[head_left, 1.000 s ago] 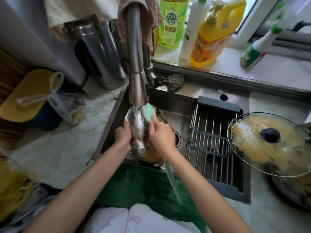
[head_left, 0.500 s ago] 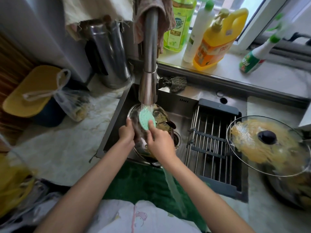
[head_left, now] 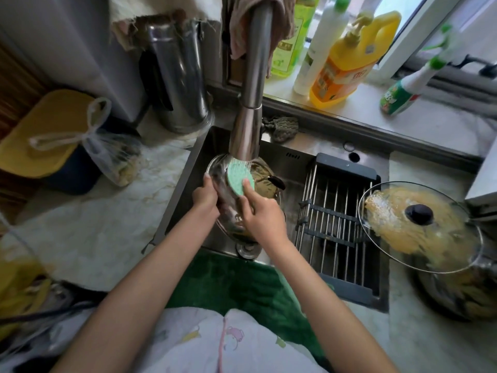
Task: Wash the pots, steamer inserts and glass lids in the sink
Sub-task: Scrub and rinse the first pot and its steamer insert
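We note a pale marbled tabletop (head_left: 88, 238) around a steel sink (head_left: 282, 152), with detergent bottles on the window ledge behind: a yellow pump bottle (head_left: 347, 63) and a green-capped spray bottle (head_left: 403, 90). Under the faucet (head_left: 250, 103) we find a glass lid (head_left: 220, 173) held tilted over the left side of the sink, its knob (head_left: 277, 182) facing away, brownish residue on the glass. Our left hand (head_left: 205, 196) grips the lid's left rim, fingers curled round the edge. Our right hand (head_left: 262, 214) pinches a round green sponge (head_left: 238, 180), thumb on its face, pressing it against the lid directly below the faucet head. A drying rack (head_left: 338, 219) spans the sink's right half. On the tabletop to the right, a second glass lid (head_left: 419, 227), smeared yellow, rests tilted on a steel pot (head_left: 457, 292). At left stand a steel canister (head_left: 177, 76) and a knotted plastic bag (head_left: 107, 152).
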Available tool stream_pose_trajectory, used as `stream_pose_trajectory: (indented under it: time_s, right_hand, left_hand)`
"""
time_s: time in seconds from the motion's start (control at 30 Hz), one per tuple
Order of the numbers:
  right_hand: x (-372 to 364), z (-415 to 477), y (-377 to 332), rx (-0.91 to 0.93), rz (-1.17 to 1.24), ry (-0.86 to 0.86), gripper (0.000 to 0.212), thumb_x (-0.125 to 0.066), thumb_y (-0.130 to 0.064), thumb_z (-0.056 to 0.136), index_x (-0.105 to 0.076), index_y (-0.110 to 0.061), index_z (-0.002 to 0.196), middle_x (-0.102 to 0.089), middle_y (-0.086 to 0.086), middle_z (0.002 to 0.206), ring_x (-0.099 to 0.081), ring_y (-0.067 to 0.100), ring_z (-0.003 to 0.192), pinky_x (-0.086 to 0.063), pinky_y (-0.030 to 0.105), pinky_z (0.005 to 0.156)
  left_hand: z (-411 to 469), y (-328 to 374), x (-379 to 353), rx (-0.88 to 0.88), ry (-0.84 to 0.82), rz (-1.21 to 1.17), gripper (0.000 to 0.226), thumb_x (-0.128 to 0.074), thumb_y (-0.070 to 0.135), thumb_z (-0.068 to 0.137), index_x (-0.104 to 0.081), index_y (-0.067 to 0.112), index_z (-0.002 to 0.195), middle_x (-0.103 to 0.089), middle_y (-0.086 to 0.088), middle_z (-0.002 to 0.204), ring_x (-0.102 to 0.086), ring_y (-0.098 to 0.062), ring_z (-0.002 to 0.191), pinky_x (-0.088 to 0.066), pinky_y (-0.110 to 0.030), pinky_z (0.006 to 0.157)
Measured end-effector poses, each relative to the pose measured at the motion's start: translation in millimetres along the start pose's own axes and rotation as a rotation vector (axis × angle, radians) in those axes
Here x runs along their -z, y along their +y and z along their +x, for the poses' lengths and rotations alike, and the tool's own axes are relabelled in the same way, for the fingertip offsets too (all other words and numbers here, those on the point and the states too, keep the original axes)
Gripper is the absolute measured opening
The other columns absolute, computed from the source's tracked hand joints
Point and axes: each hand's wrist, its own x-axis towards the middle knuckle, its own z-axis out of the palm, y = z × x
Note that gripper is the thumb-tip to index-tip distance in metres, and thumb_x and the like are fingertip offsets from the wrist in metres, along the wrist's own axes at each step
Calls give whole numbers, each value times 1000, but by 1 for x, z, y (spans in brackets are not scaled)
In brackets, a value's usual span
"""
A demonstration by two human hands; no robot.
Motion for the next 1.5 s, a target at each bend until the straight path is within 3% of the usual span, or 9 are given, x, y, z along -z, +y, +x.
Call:
stream_pose_trajectory:
  time_s: [0.23, 0.4, 0.57, 0.7, 0.83, 1.03, 1.17, 1.33, 1.5]
  right_hand:
    - [8, -25, 43, -106, -45, -48, 45, -49, -25, 97, -42, -28, 141, -69, 6, 70, -46, 13, 47, -32, 25, 45]
    - [-4, -42, 27, -31, 37, -99, 45, -51, -27, 96, -41, -34, 139, -73, 5, 82, -53, 15, 51, -46, 36, 46]
    - [8, -25, 56, -366, 59, 26, 39, -48, -26, 97, -49, -26, 136, -72, 7, 84, -53, 14, 54, -37, 27, 48]
    - [1, -41, 21, -115, 115, -128, 42, -51, -26, 97, -45, -30, 138, -71, -1, 84, -44, 2, 44, -37, 19, 42]
    - [19, -13, 52, -313, 11, 16, 40, -47, -26, 97, -52, -24, 136, -64, -2, 67, -41, 3, 44, -29, 20, 40]
    - [10, -37, 17, -51, 11, -143, 42, -49, -28, 97, -43, -33, 138, -66, -3, 68, -36, 1, 41, -25, 18, 41]
    - [17, -10, 51, -353, 41, 8, 39, -48, -26, 96, -53, -24, 135, -70, 4, 76, -41, 2, 44, -31, 23, 42]
    - [2, -35, 16, -81, 115, -126, 42, -51, -27, 96, -41, -35, 136, -69, -2, 72, -45, 1, 41, -29, 17, 39]
    - [14, -13, 55, -341, 119, 1, 39, -49, -25, 97, -51, -25, 135, -68, -1, 75, -42, 4, 44, -35, 27, 42]
  left_hand:
    - [13, -6, 5, 115, 8, -69, 65, -35, 55, 96, -49, 2, 130, -57, -16, 125, -57, -35, 113, -49, -40, 87]
    - [16, -9, 10, 178, -3, -111, 68, -35, 59, 93, -49, 5, 131, -57, -19, 128, -57, -36, 113, -49, -45, 92]
    - [28, -13, 24, 213, -46, -164, 74, -33, 70, 86, -47, 15, 133, -55, -9, 128, -55, -36, 115, -51, -52, 87]
    - [76, -28, 37, 268, -109, -224, 94, -35, 88, 63, -55, 23, 128, -55, -7, 131, -56, -37, 112, -52, -57, 78]
    - [38, -6, 41, 282, -142, -267, 78, -28, 77, 80, -58, 21, 126, -57, -5, 127, -55, -32, 116, -42, -53, 101]
    - [47, -9, 48, 261, -86, -339, 75, -30, 74, 81, -55, 23, 130, -52, -6, 137, -52, -32, 120, -41, -55, 101]
    - [44, -11, 44, 249, -44, -369, 67, -32, 72, 82, -61, 24, 118, -57, -2, 128, -57, -27, 112, -47, -51, 94]
    - [41, -6, 34, 195, -61, -334, 67, -27, 66, 90, -52, 20, 131, -52, -2, 133, -49, -27, 124, -39, -45, 106]
    - [39, -5, 28, 207, -48, -298, 70, -28, 68, 90, -49, 20, 136, -48, -7, 140, -50, -29, 123, -42, -45, 102]
